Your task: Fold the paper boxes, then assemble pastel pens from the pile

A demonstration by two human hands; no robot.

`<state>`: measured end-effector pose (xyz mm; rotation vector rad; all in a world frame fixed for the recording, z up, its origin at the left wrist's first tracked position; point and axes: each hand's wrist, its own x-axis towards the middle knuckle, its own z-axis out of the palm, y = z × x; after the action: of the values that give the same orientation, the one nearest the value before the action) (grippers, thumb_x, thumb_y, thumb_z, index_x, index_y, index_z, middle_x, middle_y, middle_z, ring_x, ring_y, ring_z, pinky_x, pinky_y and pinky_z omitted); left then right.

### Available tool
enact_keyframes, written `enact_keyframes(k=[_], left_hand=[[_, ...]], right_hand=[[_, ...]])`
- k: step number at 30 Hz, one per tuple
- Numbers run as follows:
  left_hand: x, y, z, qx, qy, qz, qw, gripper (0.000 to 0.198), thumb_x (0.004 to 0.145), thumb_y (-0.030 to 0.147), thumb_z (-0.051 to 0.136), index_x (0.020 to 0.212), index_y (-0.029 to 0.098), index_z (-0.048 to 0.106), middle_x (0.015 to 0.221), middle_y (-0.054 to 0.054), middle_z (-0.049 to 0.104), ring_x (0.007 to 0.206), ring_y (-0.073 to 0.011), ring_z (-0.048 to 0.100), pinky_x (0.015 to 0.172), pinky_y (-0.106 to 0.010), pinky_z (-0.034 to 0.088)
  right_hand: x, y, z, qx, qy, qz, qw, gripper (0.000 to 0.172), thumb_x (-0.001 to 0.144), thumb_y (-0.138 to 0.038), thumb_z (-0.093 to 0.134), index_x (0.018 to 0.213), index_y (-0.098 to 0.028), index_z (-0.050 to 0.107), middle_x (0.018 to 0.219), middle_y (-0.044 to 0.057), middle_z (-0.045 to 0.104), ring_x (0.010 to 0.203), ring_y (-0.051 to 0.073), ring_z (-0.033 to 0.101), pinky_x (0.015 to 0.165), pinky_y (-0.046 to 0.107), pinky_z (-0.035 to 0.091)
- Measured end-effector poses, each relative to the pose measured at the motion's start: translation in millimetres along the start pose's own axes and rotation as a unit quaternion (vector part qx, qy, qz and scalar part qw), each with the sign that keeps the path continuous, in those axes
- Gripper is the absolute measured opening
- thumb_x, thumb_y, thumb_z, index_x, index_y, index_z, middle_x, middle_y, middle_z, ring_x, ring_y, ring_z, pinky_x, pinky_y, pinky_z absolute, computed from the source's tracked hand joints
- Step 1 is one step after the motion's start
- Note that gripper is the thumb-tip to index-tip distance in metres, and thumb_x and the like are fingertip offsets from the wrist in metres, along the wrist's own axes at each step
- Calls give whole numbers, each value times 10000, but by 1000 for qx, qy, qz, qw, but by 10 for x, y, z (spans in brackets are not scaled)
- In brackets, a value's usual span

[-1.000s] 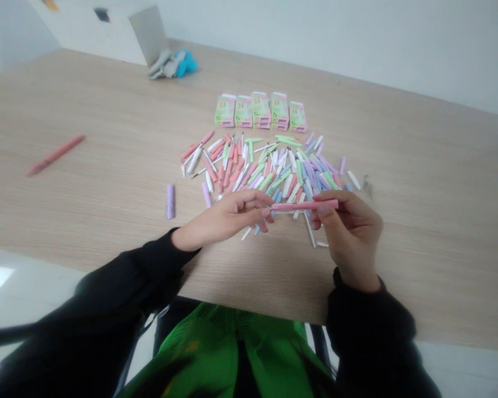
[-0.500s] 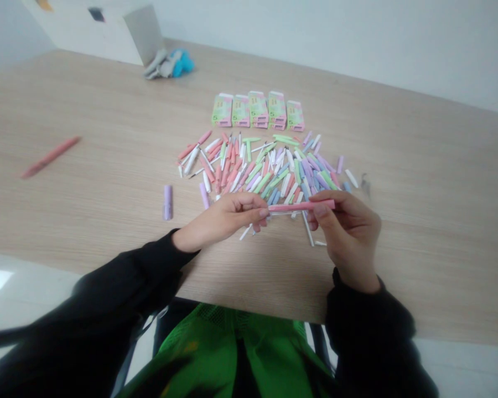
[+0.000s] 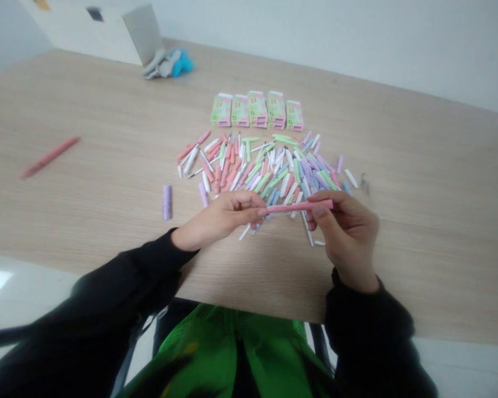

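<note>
**Held item:** one pink pen barrel (image 3: 299, 207), lying level across the lower middle of the frame, just above the loose pile's near edge.

**Left hand** (image 3: 228, 218): fingers closed, tips pinched on the barrel's left end. **Right hand** (image 3: 348, 235): fingers and thumb closed around the barrel's right half. Black sleeves (image 3: 357, 320) cover both forearms.

**On the desk** (image 3: 440, 237):
- Loose pile of pastel pen parts (image 3: 261, 166), in pink, white, green, lilac and blue, lying at mixed angles, centre of frame.
- Row of five green-and-pink boxes (image 3: 252, 110), side by side, just beyond the pile.
- Single lilac pen part (image 3: 167, 202), upright in the frame, left of the pile and apart from it.
- Pink pen (image 3: 50, 157), far left, well apart.
- Crumpled grey-and-blue cloth item (image 3: 168, 63), upper left, near the desk's far edge.

**Bottom of frame:** green mesh garment (image 3: 228, 354).
</note>
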<state>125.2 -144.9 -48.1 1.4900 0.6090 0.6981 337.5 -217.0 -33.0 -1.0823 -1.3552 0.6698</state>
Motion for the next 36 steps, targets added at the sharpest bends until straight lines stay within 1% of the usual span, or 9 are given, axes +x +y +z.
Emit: enact_keyframes(k=[5, 9, 14, 17, 21, 30, 36], left_hand=[[-8, 8, -2, -19, 4, -2, 1000, 169, 931, 228, 647, 788, 141, 669, 694, 22, 612, 641, -82, 541, 647, -212, 429], [-13, 9, 3, -21, 12, -8, 1000, 173, 933, 246, 644, 802, 137, 672, 704, 11, 625, 659, -90, 555, 661, -220, 436], [-14, 14, 14, -45, -1, -21, 999, 93, 915, 229, 667, 895, 138, 664, 728, 17, 630, 654, -87, 559, 639, -212, 435], [-17, 20, 23, -50, -1, -30, 998, 87, 910, 224, 672, 904, 141, 647, 707, 24, 625, 637, -83, 547, 620, -205, 424], [-14, 23, 30, -40, 4, -38, 998, 93, 904, 229, 678, 894, 144, 641, 673, 34, 609, 614, -80, 519, 599, -199, 407], [-13, 23, 36, -29, 8, -53, 998, 114, 892, 245, 681, 870, 139, 644, 675, 28, 610, 616, -81, 512, 599, -203, 396], [-12, 19, 41, -21, 18, -48, 998, 129, 881, 258, 685, 847, 139, 646, 649, 35, 595, 592, -79, 491, 576, -205, 374]], right_hand=[[1, 25, -18, 27, 7, 0, 1000, 95, 947, -232, 668, 982, -240, 755, 672, -42, 639, 563, 72, 575, 520, 198, 491], [14, 38, -18, 43, 4, 4, 999, 90, 946, -247, 672, 980, -238, 755, 673, -40, 638, 563, 74, 572, 519, 202, 487], [17, 21, -7, 22, 4, -1, 1000, 90, 947, -226, 665, 974, -233, 751, 673, -43, 638, 561, 69, 573, 518, 193, 486], [16, 14, 1, 10, 2, 2, 1000, 85, 941, -216, 669, 968, -231, 748, 664, -47, 637, 552, 67, 571, 514, 189, 488], [12, 10, 7, 2, -6, 5, 1000, 85, 942, -213, 666, 963, -232, 746, 667, -49, 639, 554, 63, 575, 520, 182, 495], [4, 2, -1, -3, -3, 0, 1000, 79, 940, -220, 670, 964, -235, 744, 668, -48, 641, 554, 73, 576, 513, 192, 502], [0, 11, 12, 1, 1, 3, 1000, 75, 942, -233, 667, 961, -231, 739, 663, -47, 634, 549, 75, 569, 509, 199, 493]])
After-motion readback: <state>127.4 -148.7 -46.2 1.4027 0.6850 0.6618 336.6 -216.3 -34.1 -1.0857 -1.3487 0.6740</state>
